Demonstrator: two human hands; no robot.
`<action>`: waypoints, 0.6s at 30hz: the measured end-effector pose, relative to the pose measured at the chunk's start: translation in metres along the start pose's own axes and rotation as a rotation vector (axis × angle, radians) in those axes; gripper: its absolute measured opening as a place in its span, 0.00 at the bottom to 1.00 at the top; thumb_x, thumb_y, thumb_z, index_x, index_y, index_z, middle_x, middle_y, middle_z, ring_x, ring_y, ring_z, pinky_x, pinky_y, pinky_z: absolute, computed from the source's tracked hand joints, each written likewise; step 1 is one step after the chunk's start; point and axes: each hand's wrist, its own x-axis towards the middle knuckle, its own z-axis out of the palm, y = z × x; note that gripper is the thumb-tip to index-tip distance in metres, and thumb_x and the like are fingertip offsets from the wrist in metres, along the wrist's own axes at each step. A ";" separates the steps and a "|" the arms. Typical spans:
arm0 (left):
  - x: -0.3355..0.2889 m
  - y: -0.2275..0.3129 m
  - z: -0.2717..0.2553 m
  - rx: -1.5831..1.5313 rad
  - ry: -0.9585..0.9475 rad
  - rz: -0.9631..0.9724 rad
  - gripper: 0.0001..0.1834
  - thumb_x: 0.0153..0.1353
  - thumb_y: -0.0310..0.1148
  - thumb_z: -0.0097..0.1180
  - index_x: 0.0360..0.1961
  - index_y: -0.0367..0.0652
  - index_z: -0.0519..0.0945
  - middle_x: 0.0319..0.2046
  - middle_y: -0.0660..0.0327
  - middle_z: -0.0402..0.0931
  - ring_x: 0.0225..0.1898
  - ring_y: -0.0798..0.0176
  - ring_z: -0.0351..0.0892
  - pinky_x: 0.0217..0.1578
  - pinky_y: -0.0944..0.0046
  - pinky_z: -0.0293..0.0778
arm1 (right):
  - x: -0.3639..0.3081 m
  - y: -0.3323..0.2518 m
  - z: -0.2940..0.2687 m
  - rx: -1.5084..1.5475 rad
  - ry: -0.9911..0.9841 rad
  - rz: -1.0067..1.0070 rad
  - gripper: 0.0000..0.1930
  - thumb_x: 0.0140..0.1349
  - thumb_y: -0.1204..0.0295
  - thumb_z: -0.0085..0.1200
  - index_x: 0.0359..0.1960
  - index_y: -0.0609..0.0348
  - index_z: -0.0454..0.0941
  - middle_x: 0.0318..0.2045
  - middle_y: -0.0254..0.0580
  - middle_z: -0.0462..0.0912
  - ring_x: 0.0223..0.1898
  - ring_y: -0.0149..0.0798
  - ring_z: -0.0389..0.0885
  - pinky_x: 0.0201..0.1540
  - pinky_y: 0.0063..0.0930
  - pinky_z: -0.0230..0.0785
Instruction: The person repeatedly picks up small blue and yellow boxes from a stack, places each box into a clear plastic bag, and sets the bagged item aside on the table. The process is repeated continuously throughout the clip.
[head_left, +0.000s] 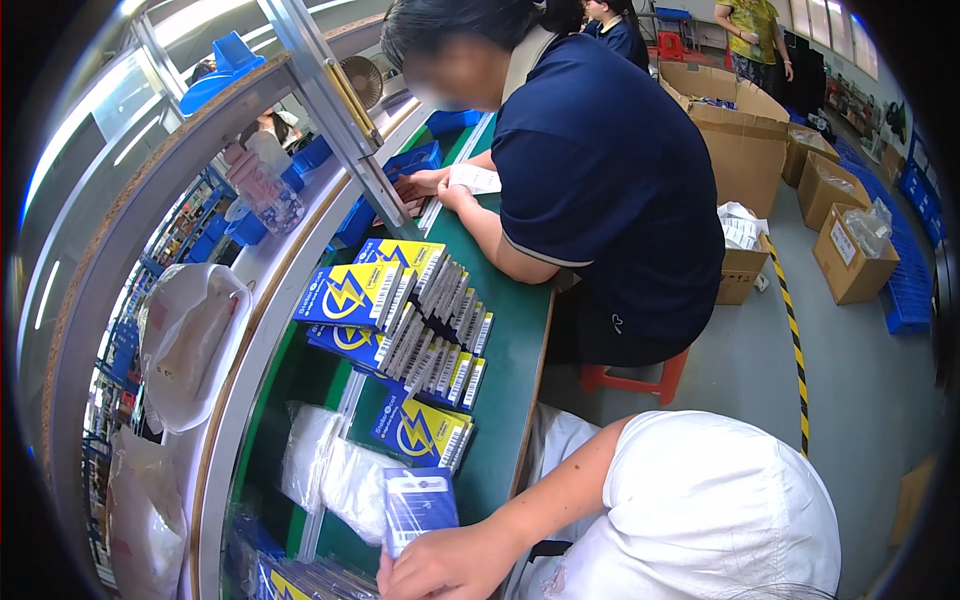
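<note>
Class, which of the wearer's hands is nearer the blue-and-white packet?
Right: the right hand is at the lower edge of the blue-and-white packet; the left hand is not in view.

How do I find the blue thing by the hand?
Find the long green bench, then follow it to the bare right hand near the bottom. The blue-and-white packet is in its grip, beside the plastic bags. Its visible face shows no yellow, unlike the yellow-and-blue boxes stacked nearby.
</note>
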 end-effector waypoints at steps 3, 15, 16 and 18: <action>-0.005 0.009 0.003 0.191 0.051 0.106 0.27 0.66 0.43 0.42 0.58 0.31 0.65 0.50 0.48 0.71 0.49 0.54 0.74 0.48 0.59 0.72 | 0.000 -0.009 -0.007 0.186 0.190 0.104 0.14 0.59 0.74 0.53 0.47 0.61 0.73 0.30 0.41 0.76 0.28 0.38 0.77 0.33 0.29 0.68; -0.024 0.071 -0.011 0.932 0.168 0.961 0.30 0.40 0.11 0.43 0.51 0.29 0.73 0.53 0.41 0.71 0.57 0.44 0.71 0.57 0.56 0.65 | -0.030 0.014 -0.045 -0.021 0.432 0.643 0.11 0.63 0.75 0.51 0.46 0.65 0.76 0.32 0.38 0.80 0.32 0.27 0.78 0.37 0.20 0.71; -0.028 0.073 -0.014 0.978 0.182 0.976 0.30 0.40 0.11 0.44 0.51 0.29 0.73 0.53 0.40 0.71 0.57 0.43 0.71 0.57 0.56 0.65 | -0.028 0.011 -0.044 0.001 0.449 0.677 0.11 0.63 0.75 0.51 0.46 0.66 0.75 0.31 0.38 0.80 0.32 0.28 0.78 0.36 0.21 0.71; -0.029 0.075 -0.024 1.071 0.218 1.029 0.30 0.40 0.11 0.45 0.51 0.29 0.73 0.53 0.40 0.71 0.56 0.41 0.71 0.56 0.56 0.67 | -0.028 0.011 -0.043 -0.021 0.432 0.706 0.11 0.64 0.74 0.50 0.46 0.64 0.75 0.31 0.37 0.80 0.31 0.27 0.78 0.35 0.19 0.70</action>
